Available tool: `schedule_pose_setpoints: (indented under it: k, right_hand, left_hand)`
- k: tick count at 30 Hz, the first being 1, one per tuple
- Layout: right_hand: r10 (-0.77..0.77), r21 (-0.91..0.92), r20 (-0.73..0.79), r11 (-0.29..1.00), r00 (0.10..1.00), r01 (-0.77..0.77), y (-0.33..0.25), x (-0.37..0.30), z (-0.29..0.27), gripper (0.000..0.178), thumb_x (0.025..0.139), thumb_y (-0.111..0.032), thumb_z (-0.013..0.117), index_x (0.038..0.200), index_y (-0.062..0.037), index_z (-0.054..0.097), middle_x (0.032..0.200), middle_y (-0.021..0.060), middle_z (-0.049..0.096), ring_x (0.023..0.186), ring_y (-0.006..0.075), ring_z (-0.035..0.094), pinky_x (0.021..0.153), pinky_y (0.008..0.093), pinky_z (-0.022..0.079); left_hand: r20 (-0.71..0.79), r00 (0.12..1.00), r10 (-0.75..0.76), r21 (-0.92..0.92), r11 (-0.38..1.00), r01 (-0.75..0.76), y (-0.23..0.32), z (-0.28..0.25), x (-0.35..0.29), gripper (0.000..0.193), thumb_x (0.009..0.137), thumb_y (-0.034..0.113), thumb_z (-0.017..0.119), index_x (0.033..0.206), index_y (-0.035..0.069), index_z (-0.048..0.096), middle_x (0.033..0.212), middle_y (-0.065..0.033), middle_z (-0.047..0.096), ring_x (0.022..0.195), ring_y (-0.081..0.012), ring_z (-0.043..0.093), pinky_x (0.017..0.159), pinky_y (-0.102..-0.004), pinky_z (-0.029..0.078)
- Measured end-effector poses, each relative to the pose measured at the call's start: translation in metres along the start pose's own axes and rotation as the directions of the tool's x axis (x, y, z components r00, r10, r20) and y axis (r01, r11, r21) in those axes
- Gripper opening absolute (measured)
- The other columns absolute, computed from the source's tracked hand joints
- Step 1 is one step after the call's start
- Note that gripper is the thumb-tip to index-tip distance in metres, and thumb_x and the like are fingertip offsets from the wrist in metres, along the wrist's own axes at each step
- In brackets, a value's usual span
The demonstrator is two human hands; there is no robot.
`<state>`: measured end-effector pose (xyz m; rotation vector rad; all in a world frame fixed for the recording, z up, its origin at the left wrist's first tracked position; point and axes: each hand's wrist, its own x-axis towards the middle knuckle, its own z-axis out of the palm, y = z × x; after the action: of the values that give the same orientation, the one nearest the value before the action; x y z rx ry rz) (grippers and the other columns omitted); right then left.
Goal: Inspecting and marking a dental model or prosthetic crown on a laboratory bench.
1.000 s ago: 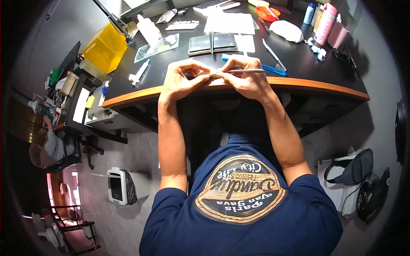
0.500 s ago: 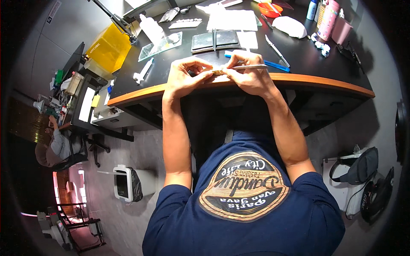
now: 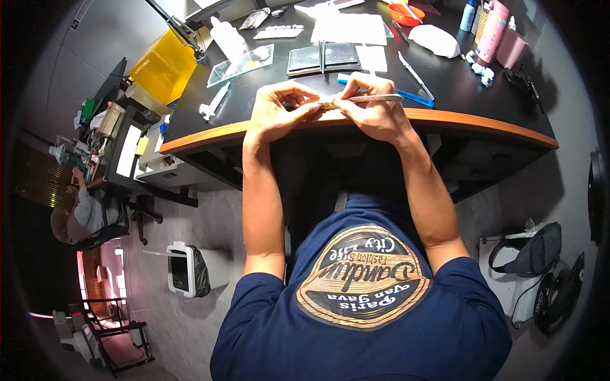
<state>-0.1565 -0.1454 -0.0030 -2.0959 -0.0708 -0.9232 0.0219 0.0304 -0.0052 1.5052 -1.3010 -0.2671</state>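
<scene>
My left hand [image 3: 274, 113] pinches a small gold-coloured piece [image 3: 326, 105] between thumb and fingertips, just above the table's front edge. From the other side, my right hand [image 3: 373, 114] grips a slim silver metal tool [image 3: 385, 98] like a pen, its back end pointing right. The tool's working tip is hidden by the fingers near the piece, so I cannot tell its kind. Behind the hands lies a black rectangular slab [image 3: 298, 60] with a dark, slender two-pronged item [image 3: 322, 57] across it. A blue stick-like item [image 3: 416, 98] passes behind my right hand.
On the black table [image 3: 457, 89] are a syringe [image 3: 216, 101], glass plate [image 3: 222, 75], white bottle [image 3: 227, 39], white paper [image 3: 346, 28], white-handled knife [image 3: 416, 76], orange bowl [image 3: 400, 16] and pink bottle [image 3: 492, 32]. A bin [image 3: 181, 270] stands on the floor; another person [image 3: 86, 213] sits far left.
Both hands keep nearly the same place and grip. The silver tool's back end has shifted slightly right. The table items appear a little displaced as the view moves slightly.
</scene>
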Motion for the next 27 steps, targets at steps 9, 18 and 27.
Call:
schedule_pose_setpoints:
  k: [9, 18, 27]
  right_hand:
    - [0.027, -0.017, 0.023, 0.999, 0.999, -0.027, -0.0008, -0.0001, -0.0014, 0.012, 0.088, -0.005, 0.079, 0.084, 0.0017, 0.070, 0.077, 0.0090, 0.074, 0.068, 0.0079, 0.065, 0.057, 0.0258, 0.049]
    - [0.029, 0.003, 0.024, 1.000, 0.999, -0.029, -0.0002, -0.0001, 0.0001, 0.011, 0.089, -0.004, 0.078, 0.086, 0.0020, 0.070, 0.078, 0.0096, 0.075, 0.070, 0.0086, 0.069, 0.058, 0.0244, 0.051]
    - [0.061, 0.014, 0.056, 0.998, 0.997, -0.062, 0.0022, -0.0005, -0.0009, 0.010, 0.091, -0.004, 0.078, 0.089, 0.0015, 0.070, 0.083, 0.0103, 0.075, 0.077, 0.0108, 0.071, 0.063, 0.0247, 0.055]
  left_hand:
    - [0.011, 0.999, -0.035, -0.052, 0.998, 0.035, 0.0016, 0.0000, -0.0012, 0.021, 0.083, 0.007, 0.085, 0.102, 0.000, 0.079, 0.085, -0.0031, 0.076, 0.075, -0.0055, 0.066, 0.069, -0.0212, 0.053]
    - [0.008, 1.000, 0.008, 0.027, 1.000, -0.008, 0.0028, 0.0000, -0.0006, 0.019, 0.085, 0.004, 0.084, 0.102, 0.001, 0.079, 0.086, -0.0026, 0.077, 0.075, -0.0042, 0.065, 0.068, -0.0203, 0.052]
    - [0.009, 1.000, 0.004, -0.012, 1.000, -0.003, 0.0001, -0.0003, 0.0003, 0.019, 0.085, 0.005, 0.085, 0.103, 0.001, 0.079, 0.085, -0.0022, 0.076, 0.075, -0.0040, 0.065, 0.067, -0.0195, 0.051]
